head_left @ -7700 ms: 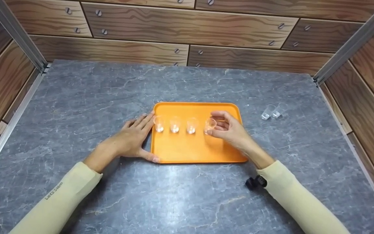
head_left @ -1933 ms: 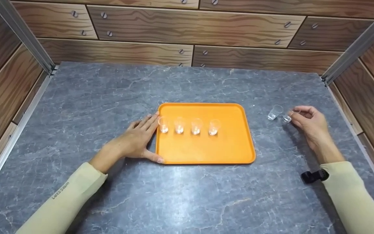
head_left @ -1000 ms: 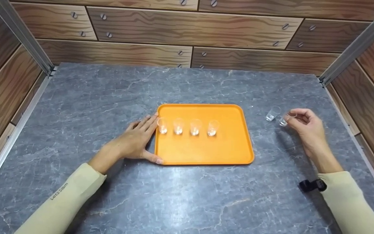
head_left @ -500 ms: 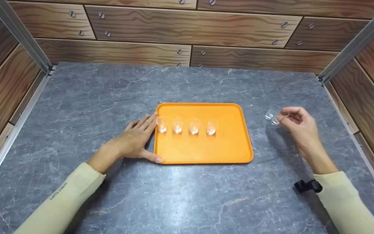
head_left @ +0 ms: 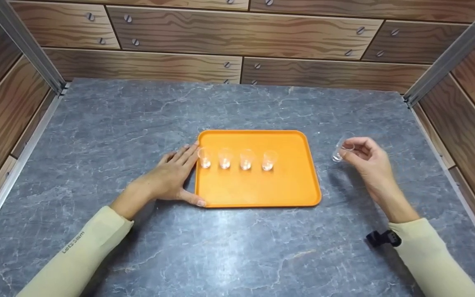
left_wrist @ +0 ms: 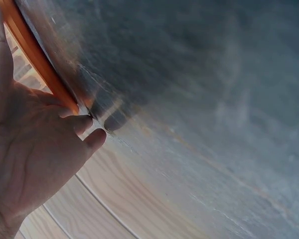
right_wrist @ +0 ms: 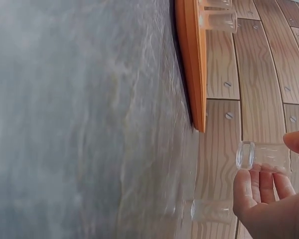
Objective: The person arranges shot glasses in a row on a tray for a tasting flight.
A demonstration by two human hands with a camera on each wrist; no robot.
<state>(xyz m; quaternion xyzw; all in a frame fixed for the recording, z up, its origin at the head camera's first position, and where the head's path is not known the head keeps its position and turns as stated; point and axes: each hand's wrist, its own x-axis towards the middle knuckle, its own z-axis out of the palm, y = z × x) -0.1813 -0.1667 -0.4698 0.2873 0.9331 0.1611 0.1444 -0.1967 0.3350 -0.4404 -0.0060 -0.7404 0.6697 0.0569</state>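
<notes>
My left hand (head_left: pixel 167 177) lies along the left edge of an orange tray (head_left: pixel 287 189), fingers spread and straight, thumb at the near corner. In the left wrist view its fingers reach along the tray rim (left_wrist: pixel 45 64). Right of the tray, my right hand (head_left: pixel 371 161) pinches a clear shot glass (right_wrist: pixel 269 155) between thumb and fingers, near its rim. The right wrist view shows this glass raised off the table. Another clear shot glass (right_wrist: pixel 212 211) stands on the table just beyond and overlaps the held one in the head view.
Several clear shot glasses (head_left: pixel 245 160) stand upright in a row across the tray's left and middle. Bare orange tray surface shows right of them. The grey marbled table (head_left: pixel 159 107) is bounded by wood-patterned walls (head_left: pixel 179 31) and metal corner posts (head_left: pixel 447 57).
Earlier, my right hand let go of the fourth glass on the tray and moved right to the two loose glasses. It has taken one and carries it left. My left hand has stayed put.
</notes>
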